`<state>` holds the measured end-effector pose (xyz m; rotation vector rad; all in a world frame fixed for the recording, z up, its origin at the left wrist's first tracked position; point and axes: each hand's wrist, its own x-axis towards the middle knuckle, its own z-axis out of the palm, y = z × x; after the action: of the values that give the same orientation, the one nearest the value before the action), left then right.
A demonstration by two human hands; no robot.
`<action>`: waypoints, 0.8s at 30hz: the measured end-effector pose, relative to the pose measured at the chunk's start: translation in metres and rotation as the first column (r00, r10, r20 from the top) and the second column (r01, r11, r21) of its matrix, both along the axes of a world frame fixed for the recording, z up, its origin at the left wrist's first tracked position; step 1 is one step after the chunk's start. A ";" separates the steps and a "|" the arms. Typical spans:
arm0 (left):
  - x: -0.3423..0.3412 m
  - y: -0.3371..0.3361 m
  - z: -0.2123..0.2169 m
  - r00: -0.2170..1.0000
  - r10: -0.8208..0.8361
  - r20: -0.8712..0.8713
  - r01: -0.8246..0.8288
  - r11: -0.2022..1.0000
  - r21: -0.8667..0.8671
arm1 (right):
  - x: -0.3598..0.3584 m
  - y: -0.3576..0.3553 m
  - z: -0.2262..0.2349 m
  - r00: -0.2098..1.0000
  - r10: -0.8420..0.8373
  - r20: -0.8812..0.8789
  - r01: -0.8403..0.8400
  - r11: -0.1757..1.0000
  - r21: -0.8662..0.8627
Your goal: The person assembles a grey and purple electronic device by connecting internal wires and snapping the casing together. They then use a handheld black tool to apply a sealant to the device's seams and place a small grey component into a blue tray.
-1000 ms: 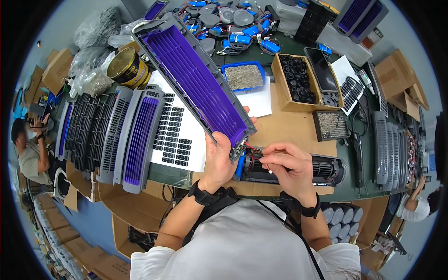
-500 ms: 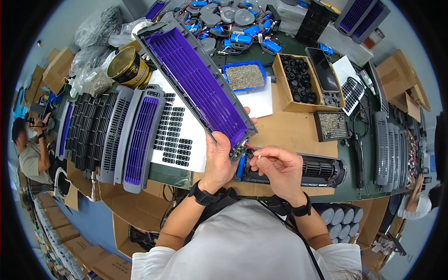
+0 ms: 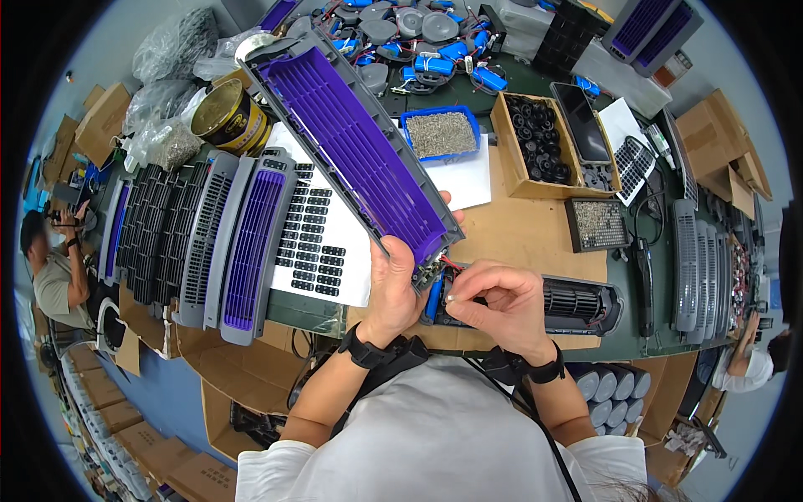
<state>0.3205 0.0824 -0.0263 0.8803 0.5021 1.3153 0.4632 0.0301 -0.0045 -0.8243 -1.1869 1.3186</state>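
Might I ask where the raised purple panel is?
In the head view, the purple panel is left of centre, held in the left hand, left of the blue tray.

In the far-off left hand [image 3: 395, 280], I hold a grey-and-purple housing [image 3: 351, 146] aslant. The right hand [image 3: 506, 305] pinches a white connector [image 3: 450, 299] near red wires [image 3: 450, 263].

No wording legible. Dark printed characters [image 3: 219, 475] on a brown carton [image 3: 197, 482], lower left; markings on the tin's [image 3: 244, 127] yellow-black side; both too small to read.
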 end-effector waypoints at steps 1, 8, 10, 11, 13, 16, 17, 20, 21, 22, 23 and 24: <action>0.000 0.000 0.001 1.000 -0.002 -0.006 0.002 1.000 0.003 | 0.000 0.001 0.002 1.000 0.003 0.018 -0.003 1.000 0.000; -0.001 -0.001 0.000 1.000 -0.005 -0.027 0.006 1.000 0.005 | -0.011 0.002 0.009 0.990 -0.090 0.108 0.090 0.996 -0.002; -0.002 -0.002 0.001 0.998 -0.006 -0.056 0.007 1.000 0.025 | -0.011 0.003 0.018 0.919 -0.161 0.360 0.128 0.985 0.114; -0.003 -0.002 0.001 0.997 -0.007 -0.071 0.009 0.999 0.035 | -0.011 0.003 0.021 0.857 -0.204 0.473 0.136 0.975 0.175; -0.003 -0.003 0.001 0.997 -0.004 -0.074 0.008 0.999 0.050 | -0.019 0.002 0.023 0.827 -0.274 0.490 0.186 0.957 0.221; -0.002 -0.002 0.000 0.997 0.000 -0.075 0.005 0.998 0.058 | -0.026 0.005 0.018 0.776 -0.362 0.516 0.191 0.915 0.356; -0.002 -0.003 0.000 0.997 0.003 -0.074 0.002 0.998 0.061 | -0.026 0.006 0.016 0.759 -0.390 0.521 0.176 0.894 0.412; -0.004 -0.003 -0.002 0.995 -0.008 -0.095 0.015 0.998 0.067 | -0.023 0.006 0.017 0.636 -0.448 0.628 0.068 0.843 0.533; -0.004 -0.003 -0.002 0.996 -0.003 -0.089 0.010 0.997 0.072 | -0.024 0.006 0.016 0.622 -0.448 0.642 0.056 0.843 0.535; -0.002 -0.003 -0.001 0.997 0.002 -0.083 0.005 0.997 0.076 | -0.024 0.005 0.015 0.608 -0.448 0.655 0.043 0.843 0.536; -0.001 -0.004 -0.001 0.997 0.007 -0.076 -0.001 0.997 0.080 | -0.024 0.004 0.014 0.593 -0.447 0.670 0.030 0.844 0.536; -0.001 -0.005 0.000 0.998 0.009 -0.067 -0.005 0.998 0.062 | -0.024 0.004 0.014 0.567 -0.443 0.695 0.008 0.846 0.533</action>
<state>0.3199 0.0776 -0.0266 0.9778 0.5199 1.3167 0.4389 0.0342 0.0096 -1.2022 -1.9325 0.3103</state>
